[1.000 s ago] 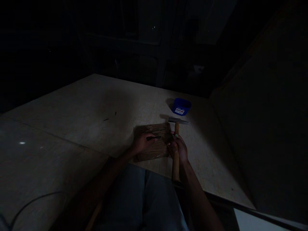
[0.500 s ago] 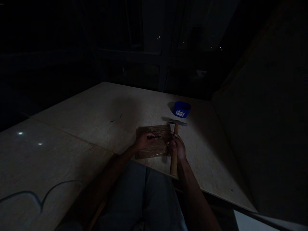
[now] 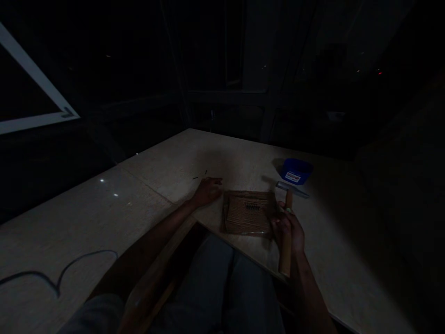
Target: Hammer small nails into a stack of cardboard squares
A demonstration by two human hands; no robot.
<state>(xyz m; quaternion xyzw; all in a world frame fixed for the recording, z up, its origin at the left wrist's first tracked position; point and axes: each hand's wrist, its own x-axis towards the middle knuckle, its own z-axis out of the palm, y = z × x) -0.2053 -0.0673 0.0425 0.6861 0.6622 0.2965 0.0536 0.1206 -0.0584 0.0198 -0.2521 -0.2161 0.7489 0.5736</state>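
Note:
A hammer with a wooden handle and metal head is held upright-looking in my right hand, its head toward the far side. Beside it lies a brown, ridged board at the table's near edge. Several dark nails stand in a short row on that board. My left hand is off the board to its left, palm low over the table, with fingers stretched out and nothing visible in them. Just beyond it lie two loose nails, close to its knuckles.
A blue plastic tub with a white label stands behind the hammer head. On the left a cable curves across the pale table. The room is very dark, and a pale frame shows at upper left.
My left hand has left the row of nails on the board and moved left toward the loose nails. My right hand still holds the hammer. The view has turned left.

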